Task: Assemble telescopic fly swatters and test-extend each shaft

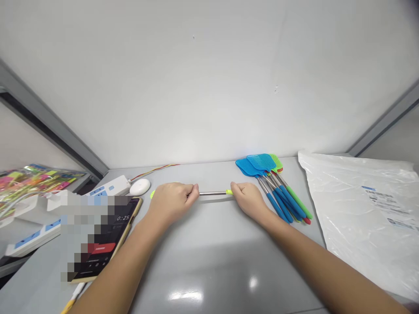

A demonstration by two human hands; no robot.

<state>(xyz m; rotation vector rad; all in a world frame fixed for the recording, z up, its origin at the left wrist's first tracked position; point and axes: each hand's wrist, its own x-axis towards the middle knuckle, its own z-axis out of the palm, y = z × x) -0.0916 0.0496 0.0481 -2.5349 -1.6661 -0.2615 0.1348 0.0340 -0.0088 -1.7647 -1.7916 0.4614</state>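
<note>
Stretched level between my hands is a fly swatter [212,193] with a thin metal shaft. My left hand [173,196] is closed around its head end, and a bit of yellow-green mesh shows past the knuckles. Closed on the yellow-green handle is my right hand [247,198], which hides most of it. To the right of that hand lies a pile of fly swatters [262,162] with blue, green and red parts, heads toward the wall and grips toward me.
A white plastic mailing bag [363,218] covers the right side of the grey table [209,261]. At left are a phone [111,235], power strips [108,188] with plugs, a round white device [140,187] and colourful packets [32,181]. A white wall [209,87] stands behind.
</note>
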